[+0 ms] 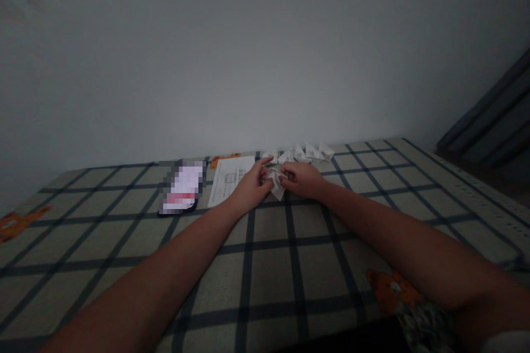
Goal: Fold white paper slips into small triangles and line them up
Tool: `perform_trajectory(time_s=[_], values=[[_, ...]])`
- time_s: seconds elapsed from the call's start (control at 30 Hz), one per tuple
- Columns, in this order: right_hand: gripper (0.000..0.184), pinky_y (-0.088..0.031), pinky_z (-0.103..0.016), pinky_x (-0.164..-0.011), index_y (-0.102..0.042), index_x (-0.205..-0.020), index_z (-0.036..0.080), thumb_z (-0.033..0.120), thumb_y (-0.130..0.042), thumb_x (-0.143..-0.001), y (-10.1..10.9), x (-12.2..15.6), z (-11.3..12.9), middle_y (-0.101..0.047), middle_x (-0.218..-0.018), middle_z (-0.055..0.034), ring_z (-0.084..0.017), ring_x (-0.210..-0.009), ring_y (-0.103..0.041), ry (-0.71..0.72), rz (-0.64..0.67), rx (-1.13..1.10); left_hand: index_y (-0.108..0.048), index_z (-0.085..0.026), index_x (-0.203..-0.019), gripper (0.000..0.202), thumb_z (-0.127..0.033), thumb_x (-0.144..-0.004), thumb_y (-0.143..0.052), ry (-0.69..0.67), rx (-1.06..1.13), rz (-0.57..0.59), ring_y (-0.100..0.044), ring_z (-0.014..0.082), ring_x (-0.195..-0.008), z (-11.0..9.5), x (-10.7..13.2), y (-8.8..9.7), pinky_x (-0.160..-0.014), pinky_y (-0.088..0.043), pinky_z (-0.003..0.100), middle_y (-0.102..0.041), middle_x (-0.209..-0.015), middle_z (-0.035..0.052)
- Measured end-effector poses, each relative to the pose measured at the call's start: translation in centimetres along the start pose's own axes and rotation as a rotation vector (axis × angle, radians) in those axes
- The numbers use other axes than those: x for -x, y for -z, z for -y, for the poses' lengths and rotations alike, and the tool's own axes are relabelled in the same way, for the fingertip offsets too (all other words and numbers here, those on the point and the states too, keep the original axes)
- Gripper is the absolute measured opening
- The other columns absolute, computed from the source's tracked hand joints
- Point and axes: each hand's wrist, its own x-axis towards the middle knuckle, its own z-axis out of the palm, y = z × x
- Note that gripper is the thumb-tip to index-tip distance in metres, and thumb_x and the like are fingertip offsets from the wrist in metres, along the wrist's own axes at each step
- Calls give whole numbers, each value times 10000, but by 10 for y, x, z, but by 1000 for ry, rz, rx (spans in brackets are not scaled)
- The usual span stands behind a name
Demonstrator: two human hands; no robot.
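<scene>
Both hands grip one small piece of folded white paper [277,190] with faint print, low over the checked cloth. My left hand [253,183] pinches its left side, the index finger stretched along the top. My right hand [304,178] holds the other side with curled fingers. The paper's lower tip points toward me; its upper part is partly hidden by the fingers. Just behind the hands stand several folded paper pieces [313,153] in a row. A printed paper sheet [223,182] lies flat beside my left hand.
A phone [182,187] with a lit, pixelated screen lies left of the sheet. The checked cloth [269,265] with orange bear prints covers the surface. A plain wall [265,55] rises along the far edge. Dark slanted bars [492,105] stand at the far right.
</scene>
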Motion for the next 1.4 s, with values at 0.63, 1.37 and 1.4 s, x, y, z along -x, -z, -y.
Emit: perform_trajectory(time_s=[0.63, 1.37, 1.4], values=[[129, -292, -204, -551, -562, -782, 154, 267, -504, -759, -6, -3, -10, -546, -647, 16, -93, -591, -469, -47, 24, -151, -466, -178, -1221, 454, -240, -776, -532, 34, 111, -18, -539, 111, -646, 4, -2, 1, -597, -432, 227, -569, -803, 11], [221, -365, -215, -621, -547, -878, 152, 351, -458, -838, -9, -2, -8, -598, -754, -13, -114, -679, -522, -194, -242, -272, -520, -174, -1158, 387, -251, -780, -493, 37, -262, -243, -545, 139, -566, -13, 0, 2, -575, -393, 245, -574, -617, -23], [244, -359, -217, -621, -553, -909, 157, 367, -441, -851, -4, 2, -5, -605, -763, -13, -112, -672, -523, -183, -240, -217, -522, -171, -1154, 388, -253, -775, -496, 50, -259, -250, -545, 141, -565, -14, -2, 3, -576, -393, 248, -573, -612, -24]])
